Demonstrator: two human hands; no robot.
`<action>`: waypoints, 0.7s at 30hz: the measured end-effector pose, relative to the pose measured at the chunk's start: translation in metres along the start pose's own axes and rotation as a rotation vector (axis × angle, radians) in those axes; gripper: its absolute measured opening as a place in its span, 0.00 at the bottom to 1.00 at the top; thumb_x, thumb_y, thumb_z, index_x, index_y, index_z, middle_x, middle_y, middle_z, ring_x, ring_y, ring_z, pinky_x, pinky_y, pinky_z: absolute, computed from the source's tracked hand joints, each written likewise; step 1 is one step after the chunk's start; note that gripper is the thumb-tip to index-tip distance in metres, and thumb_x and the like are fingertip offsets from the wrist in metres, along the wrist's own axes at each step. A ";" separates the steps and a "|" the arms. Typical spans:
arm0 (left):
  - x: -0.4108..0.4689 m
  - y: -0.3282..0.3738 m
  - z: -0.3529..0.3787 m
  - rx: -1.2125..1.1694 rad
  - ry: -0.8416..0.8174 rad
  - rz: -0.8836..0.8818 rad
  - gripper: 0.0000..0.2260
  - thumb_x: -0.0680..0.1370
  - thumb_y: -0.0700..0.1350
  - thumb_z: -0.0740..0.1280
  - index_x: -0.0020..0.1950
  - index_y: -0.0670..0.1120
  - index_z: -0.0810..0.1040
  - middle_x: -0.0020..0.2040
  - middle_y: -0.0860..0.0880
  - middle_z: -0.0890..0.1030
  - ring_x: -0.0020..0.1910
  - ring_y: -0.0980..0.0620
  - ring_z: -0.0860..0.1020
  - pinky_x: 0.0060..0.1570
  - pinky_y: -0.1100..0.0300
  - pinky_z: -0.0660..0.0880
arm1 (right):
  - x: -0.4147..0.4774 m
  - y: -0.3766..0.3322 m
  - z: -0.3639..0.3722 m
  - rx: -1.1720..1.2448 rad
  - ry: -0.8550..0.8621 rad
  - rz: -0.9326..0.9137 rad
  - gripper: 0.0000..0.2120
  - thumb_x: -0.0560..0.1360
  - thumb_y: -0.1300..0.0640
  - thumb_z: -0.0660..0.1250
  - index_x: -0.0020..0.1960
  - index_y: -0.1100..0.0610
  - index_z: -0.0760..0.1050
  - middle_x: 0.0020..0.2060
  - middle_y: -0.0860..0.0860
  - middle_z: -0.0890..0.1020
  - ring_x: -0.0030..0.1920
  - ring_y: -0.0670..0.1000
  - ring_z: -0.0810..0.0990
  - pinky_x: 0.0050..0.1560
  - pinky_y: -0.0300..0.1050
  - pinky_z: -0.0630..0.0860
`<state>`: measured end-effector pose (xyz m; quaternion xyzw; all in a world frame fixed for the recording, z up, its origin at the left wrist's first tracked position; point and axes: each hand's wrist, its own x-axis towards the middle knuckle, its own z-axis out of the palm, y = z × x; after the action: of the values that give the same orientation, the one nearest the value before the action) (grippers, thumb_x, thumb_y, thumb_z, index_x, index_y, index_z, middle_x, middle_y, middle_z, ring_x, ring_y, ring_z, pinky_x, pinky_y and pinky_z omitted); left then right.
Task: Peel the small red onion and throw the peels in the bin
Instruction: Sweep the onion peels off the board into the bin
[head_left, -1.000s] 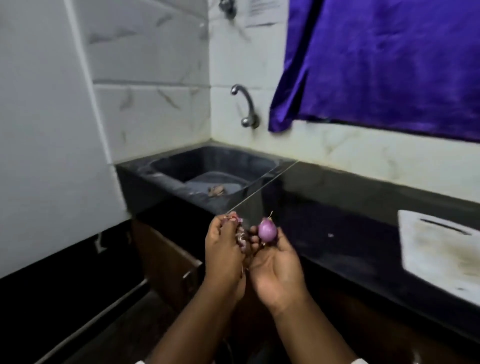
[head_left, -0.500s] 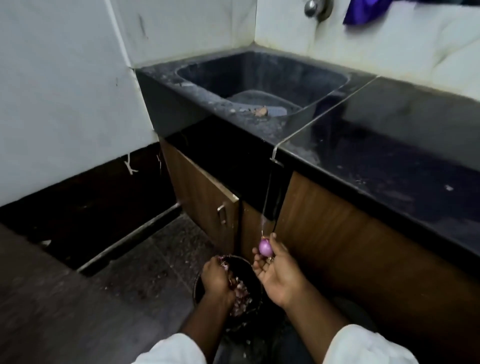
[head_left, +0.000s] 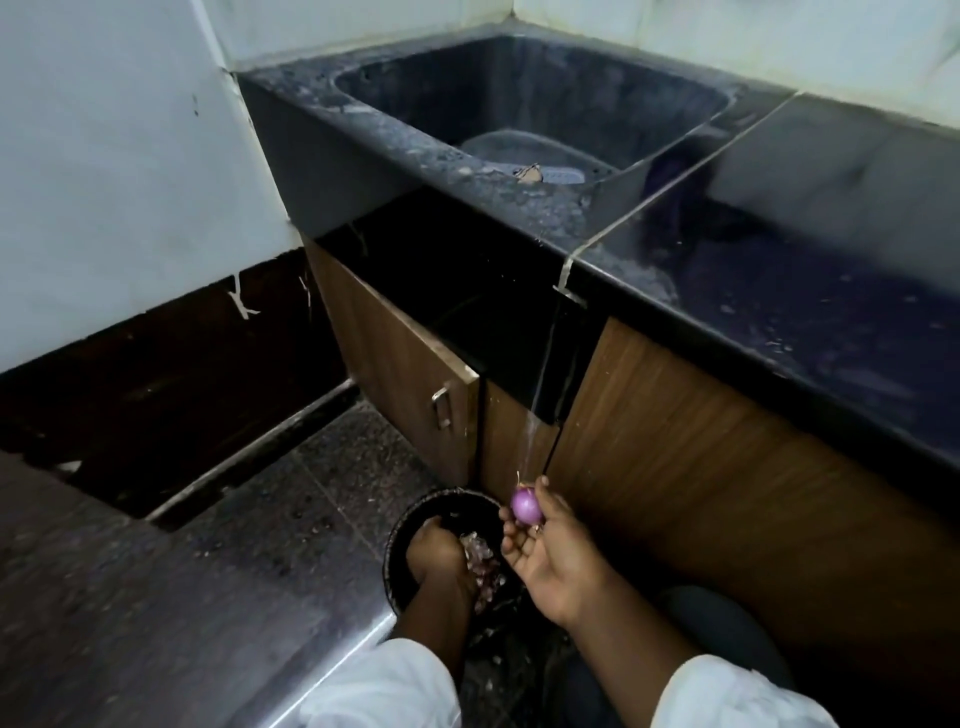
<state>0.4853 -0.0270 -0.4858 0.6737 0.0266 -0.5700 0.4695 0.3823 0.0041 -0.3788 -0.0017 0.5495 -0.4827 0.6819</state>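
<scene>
one small red onion (head_left: 526, 506), peeled to a glossy purple skin with a thin stalk at its top, sits at the fingertips of the right hand (head_left: 548, 553). that hand is turned palm up, with the thumb and the curled fingers pinching the onion between them. it is held in the air just beside the right rim of the bin, a little above it and in front of the wooden cabinet face.

one round dark bin (head_left: 402, 525) stands on the floor (head_left: 156, 597), close to the foot of the cabinet and below the front edge of the tabletop (head_left: 831, 322), about where the tabletop meets the sink. a heap of pinkish peels (head_left: 482, 564) lies inside it, too many and too jumbled to count.

the left hand (head_left: 435, 552) reaches down into the bin with its back to the camera, touching or just over the peels. its fingers are hidden below the knuckles, so it cannot be told whether they are spread or closed on anything.

two white sleeves show at the bottom edge, one on each forearm.

one dark stone sink (head_left: 291, 130) fills the left end of the tabletop, against the corner of the pale walls. a pale rounded object lies in its bottom, too dim to name. under the sink one wooden cabinet door (head_left: 384, 353) stands ajar, with one metal handle (head_left: 441, 409) near its free edge.
</scene>
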 end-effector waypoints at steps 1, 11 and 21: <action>-0.005 -0.001 -0.002 0.087 0.119 0.116 0.16 0.86 0.42 0.60 0.65 0.33 0.81 0.63 0.34 0.82 0.60 0.37 0.80 0.57 0.53 0.74 | -0.002 -0.001 0.000 0.002 0.002 -0.001 0.18 0.83 0.48 0.62 0.68 0.57 0.72 0.40 0.56 0.79 0.39 0.51 0.75 0.40 0.45 0.73; -0.156 0.054 0.015 -0.003 -0.120 0.883 0.08 0.78 0.28 0.68 0.50 0.41 0.79 0.40 0.49 0.80 0.35 0.63 0.78 0.38 0.74 0.74 | -0.097 -0.038 -0.004 0.066 -0.181 -0.069 0.23 0.79 0.37 0.62 0.57 0.56 0.80 0.34 0.55 0.81 0.35 0.50 0.75 0.37 0.43 0.71; -0.388 0.012 0.107 0.172 -1.108 1.214 0.05 0.79 0.43 0.70 0.50 0.53 0.81 0.47 0.56 0.85 0.47 0.62 0.82 0.49 0.71 0.76 | -0.289 -0.195 -0.146 0.198 -0.172 -0.888 0.22 0.75 0.40 0.62 0.59 0.55 0.78 0.37 0.56 0.81 0.34 0.49 0.77 0.37 0.44 0.71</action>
<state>0.2770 0.0895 -0.1612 0.2257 -0.6210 -0.4670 0.5876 0.1649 0.1683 -0.1167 -0.2119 0.3884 -0.7763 0.4490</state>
